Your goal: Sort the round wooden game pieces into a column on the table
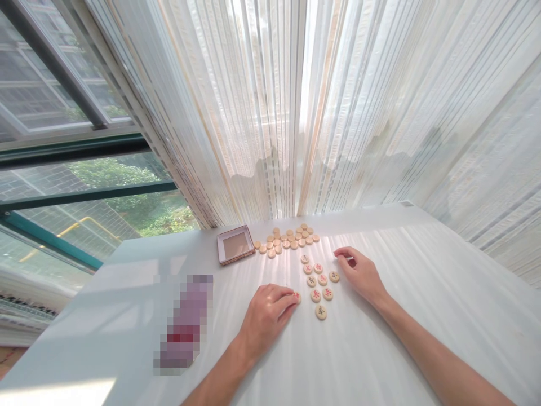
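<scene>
My left hand (267, 311) is closed at the fingertips on a Chinese chess piece (297, 297) with a red character, low over the white table. To its right lie several face-up pieces, among them a red one (315, 295) and a black one (321, 312) nearest me. My right hand (361, 273) rests beyond a black-marked piece (334, 276), to the right of the group. Its thumb and forefinger come together; whatever they hold, if anything, is hidden.
Several pale pieces (294, 245) showing no characters lie behind the face-up group. Beside them sits an open shallow box (235, 246). A pixelated purple object (192, 316) lies at left on the table (139, 316). Striped curtains (270, 124) hang along the back edge.
</scene>
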`<control>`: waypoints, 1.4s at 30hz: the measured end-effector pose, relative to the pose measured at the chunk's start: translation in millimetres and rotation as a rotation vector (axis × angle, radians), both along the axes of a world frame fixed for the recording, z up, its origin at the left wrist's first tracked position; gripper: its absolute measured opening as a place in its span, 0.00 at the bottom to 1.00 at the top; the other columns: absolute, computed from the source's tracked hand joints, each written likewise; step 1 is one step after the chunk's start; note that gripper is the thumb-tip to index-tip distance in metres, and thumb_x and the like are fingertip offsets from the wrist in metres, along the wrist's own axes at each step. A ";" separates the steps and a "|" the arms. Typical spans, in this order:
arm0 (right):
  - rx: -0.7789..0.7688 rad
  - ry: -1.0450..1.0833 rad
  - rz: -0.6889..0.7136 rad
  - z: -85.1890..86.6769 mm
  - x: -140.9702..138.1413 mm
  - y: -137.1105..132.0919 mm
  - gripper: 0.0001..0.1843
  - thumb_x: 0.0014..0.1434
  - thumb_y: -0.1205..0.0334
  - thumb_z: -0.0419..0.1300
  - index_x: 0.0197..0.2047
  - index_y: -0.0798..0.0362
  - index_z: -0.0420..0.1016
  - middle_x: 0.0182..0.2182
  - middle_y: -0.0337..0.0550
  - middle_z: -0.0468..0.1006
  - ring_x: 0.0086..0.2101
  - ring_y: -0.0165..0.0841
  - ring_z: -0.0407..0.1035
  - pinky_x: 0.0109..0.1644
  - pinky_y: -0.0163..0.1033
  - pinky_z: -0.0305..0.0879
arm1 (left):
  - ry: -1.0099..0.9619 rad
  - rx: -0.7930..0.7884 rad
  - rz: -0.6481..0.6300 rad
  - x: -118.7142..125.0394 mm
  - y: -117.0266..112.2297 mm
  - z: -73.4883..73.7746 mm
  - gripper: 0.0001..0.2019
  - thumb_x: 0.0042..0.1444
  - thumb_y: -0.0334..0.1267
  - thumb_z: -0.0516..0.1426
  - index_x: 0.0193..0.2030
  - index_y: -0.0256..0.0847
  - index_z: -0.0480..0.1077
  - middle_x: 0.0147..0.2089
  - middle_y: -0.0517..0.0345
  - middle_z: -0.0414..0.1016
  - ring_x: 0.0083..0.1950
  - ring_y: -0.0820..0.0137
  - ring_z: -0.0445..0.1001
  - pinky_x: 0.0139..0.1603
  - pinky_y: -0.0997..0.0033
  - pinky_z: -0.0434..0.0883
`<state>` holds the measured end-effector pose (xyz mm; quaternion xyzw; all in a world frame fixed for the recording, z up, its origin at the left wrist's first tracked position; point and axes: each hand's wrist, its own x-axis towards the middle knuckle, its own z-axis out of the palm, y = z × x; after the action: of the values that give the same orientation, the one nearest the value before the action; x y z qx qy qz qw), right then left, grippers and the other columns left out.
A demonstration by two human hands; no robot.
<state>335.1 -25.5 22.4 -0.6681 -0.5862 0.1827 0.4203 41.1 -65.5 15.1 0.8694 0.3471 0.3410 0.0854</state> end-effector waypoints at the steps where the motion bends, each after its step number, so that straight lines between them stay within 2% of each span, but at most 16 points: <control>1: -0.003 -0.001 0.004 -0.4 -0.9 -0.5 0.13 0.62 0.56 0.55 0.41 0.49 0.80 0.40 0.44 0.85 0.30 0.37 0.75 0.39 0.43 0.72 | 0.012 -0.015 -0.010 0.3 -0.4 0.7 0.10 0.68 0.30 0.60 0.51 0.47 0.78 0.50 0.55 0.84 0.47 0.61 0.81 0.50 0.56 0.77; 7: -0.006 -0.016 0.019 -0.5 -3.9 -2.2 0.13 0.62 0.56 0.55 0.41 0.49 0.80 0.41 0.43 0.85 0.29 0.36 0.74 0.39 0.42 0.71 | 0.073 -0.071 -0.089 -0.2 -3.6 9.2 0.16 0.67 0.32 0.61 0.60 0.46 0.75 0.57 0.51 0.81 0.55 0.57 0.78 0.56 0.50 0.77; 11: 0.002 -0.025 0.026 -1.6 -5.0 -1.8 0.13 0.61 0.56 0.56 0.41 0.49 0.80 0.40 0.44 0.85 0.30 0.37 0.74 0.38 0.42 0.70 | 0.081 -0.068 -0.100 -0.3 -4.4 11.3 0.16 0.68 0.32 0.60 0.60 0.46 0.76 0.57 0.50 0.81 0.55 0.57 0.78 0.56 0.50 0.77; 26: 0.040 -0.058 0.084 -9.2 -2.2 0.2 0.16 0.68 0.53 0.53 0.48 0.49 0.80 0.47 0.47 0.83 0.39 0.41 0.76 0.44 0.45 0.73 | 0.093 -0.061 -0.096 -0.6 -4.6 8.2 0.16 0.68 0.33 0.59 0.61 0.49 0.76 0.57 0.51 0.81 0.56 0.56 0.78 0.56 0.49 0.77; 31: 0.046 -0.105 0.137 -11.1 3.3 3.3 0.18 0.70 0.55 0.51 0.53 0.48 0.79 0.51 0.49 0.82 0.45 0.43 0.77 0.51 0.48 0.74 | 0.089 -0.059 -0.089 -1.4 -4.2 7.6 0.18 0.68 0.33 0.60 0.62 0.49 0.74 0.57 0.52 0.81 0.56 0.57 0.79 0.57 0.50 0.78; 35: 0.050 -0.149 0.173 -12.0 9.9 9.5 0.20 0.71 0.60 0.48 0.58 0.47 0.77 0.55 0.48 0.81 0.52 0.43 0.77 0.58 0.50 0.72 | 0.062 -0.070 -0.086 -2.6 -3.2 5.6 0.17 0.68 0.33 0.59 0.62 0.46 0.73 0.57 0.49 0.81 0.57 0.57 0.78 0.58 0.50 0.77; 39: 0.061 -0.217 0.226 -12.1 14.6 22.0 0.25 0.69 0.67 0.47 0.63 0.48 0.75 0.62 0.48 0.76 0.61 0.43 0.71 0.67 0.53 0.66 | 0.066 -0.081 -0.088 -2.6 -3.6 5.3 0.17 0.68 0.33 0.59 0.61 0.47 0.74 0.58 0.49 0.80 0.57 0.56 0.78 0.58 0.48 0.77; 42: 0.063 -0.275 0.297 -9.7 15.9 34.4 0.27 0.67 0.70 0.49 0.65 0.45 0.74 0.68 0.45 0.71 0.64 0.43 0.69 0.69 0.51 0.66 | 0.069 -0.084 -0.089 -2.1 -4.5 6.5 0.17 0.68 0.33 0.59 0.61 0.47 0.74 0.58 0.49 0.80 0.57 0.55 0.78 0.58 0.47 0.77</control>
<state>350.9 8.9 12.7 -0.5795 -0.7355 0.1315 0.3253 39.0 -70.0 21.6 0.8908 0.3250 0.2921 0.1247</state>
